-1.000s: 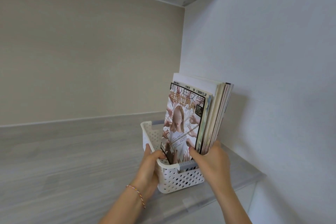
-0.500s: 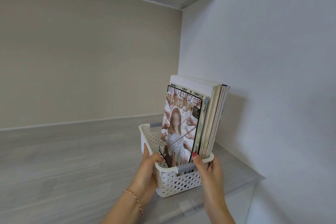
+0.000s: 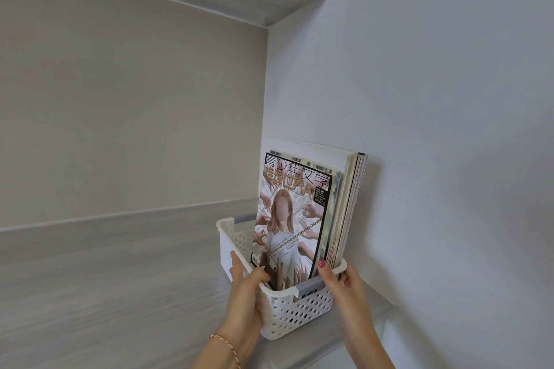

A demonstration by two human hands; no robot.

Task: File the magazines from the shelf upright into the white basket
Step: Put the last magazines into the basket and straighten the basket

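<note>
My left hand [image 3: 244, 293] is curled over the near left corner of the white perforated plastic basket [image 3: 295, 310], thumb hooked inside the rim and fingers [image 3: 236, 263] wrapped down the outside wall. My right hand [image 3: 344, 287] grips the near right corner of the same rim, thumb against the foot of the magazines. Both hands are closed on the basket, not on any magazine.

The stack of glossy magazines [image 3: 317, 213] stands upright inside the basket, packed toward its right side and leaning slightly right toward the plain white wall [image 3: 449, 129]. The front one is a magazine with a black-bordered cover showing a figure in white ringed by reaching hands [image 3: 292, 219].

I judge the filing is essentially done and this step is squaring up the basket. To do it well I should hold both corners evenly, keep the base flat on the pale grey wood-grain shelf [image 3: 105, 293], and move slowly so the tall stack does not tip into the empty left part.

Counting: one basket, two hands, and one braided cord bracelet [image 3: 226, 347] on my left wrist. I cannot count the magazines exactly, since their edges are too close together; there are several.
</note>
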